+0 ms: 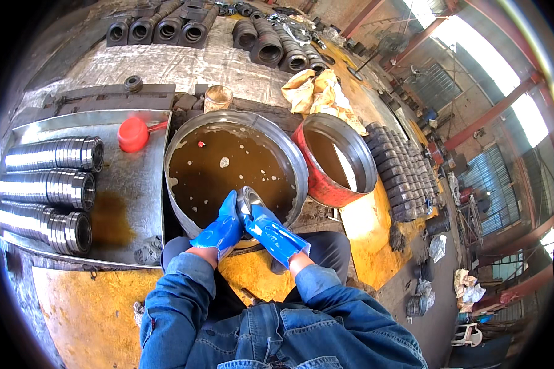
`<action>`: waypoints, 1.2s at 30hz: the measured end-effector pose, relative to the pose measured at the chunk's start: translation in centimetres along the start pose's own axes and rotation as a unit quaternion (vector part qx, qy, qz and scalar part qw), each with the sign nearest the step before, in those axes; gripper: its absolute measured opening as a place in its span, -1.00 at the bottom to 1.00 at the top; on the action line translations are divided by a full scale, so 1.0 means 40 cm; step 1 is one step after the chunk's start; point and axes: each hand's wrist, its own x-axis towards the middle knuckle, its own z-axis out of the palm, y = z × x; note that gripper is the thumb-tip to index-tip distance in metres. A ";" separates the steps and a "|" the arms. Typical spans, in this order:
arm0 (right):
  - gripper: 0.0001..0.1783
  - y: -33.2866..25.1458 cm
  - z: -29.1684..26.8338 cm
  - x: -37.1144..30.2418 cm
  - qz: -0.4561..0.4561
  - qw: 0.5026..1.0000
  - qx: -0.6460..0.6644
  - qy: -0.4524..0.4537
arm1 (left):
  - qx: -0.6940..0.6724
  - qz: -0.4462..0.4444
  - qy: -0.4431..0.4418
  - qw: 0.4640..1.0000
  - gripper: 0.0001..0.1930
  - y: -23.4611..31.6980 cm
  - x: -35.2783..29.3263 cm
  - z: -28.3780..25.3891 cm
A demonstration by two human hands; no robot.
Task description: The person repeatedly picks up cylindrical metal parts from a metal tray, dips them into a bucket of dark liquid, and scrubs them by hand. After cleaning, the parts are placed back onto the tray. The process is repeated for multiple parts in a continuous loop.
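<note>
Both hands wear blue rubber gloves and meet over the near rim of a big round metal tub [298, 178] of brown liquid. Between them is a shiny metal ring [250, 198], tilted up. My left hand [223, 222] grips its left side, fingers closed. My right hand [266, 229] is closed on its right and lower side; its fingertips are partly hidden. Pale flecks and a small red piece float on the liquid beyond the ring.
On the left, a metal tray [120, 184] holds three rows of shiny rings [49, 194] and a red dipper [133, 134]. A red-sided drum [326, 190] of brown liquid stands right of the tub. Dark stacked rings [401, 172], yellow sacks [319, 95] and a can [218, 97] lie beyond.
</note>
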 end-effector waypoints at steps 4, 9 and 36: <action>-0.53 0.002 0.014 0.016 -0.004 1.000 0.004 -0.005 | -0.017 -0.020 -0.014 1.000 -0.54 0.018 0.009 -0.023; -0.54 0.008 0.008 0.010 0.005 1.000 -0.009 -0.005 | -0.017 -0.012 -0.022 1.000 -0.55 -0.002 0.013 -0.018; -0.54 -0.031 0.030 0.065 0.020 0.999 -0.032 -0.026 | 0.203 0.127 -0.089 0.967 -0.50 0.072 -0.121 -0.010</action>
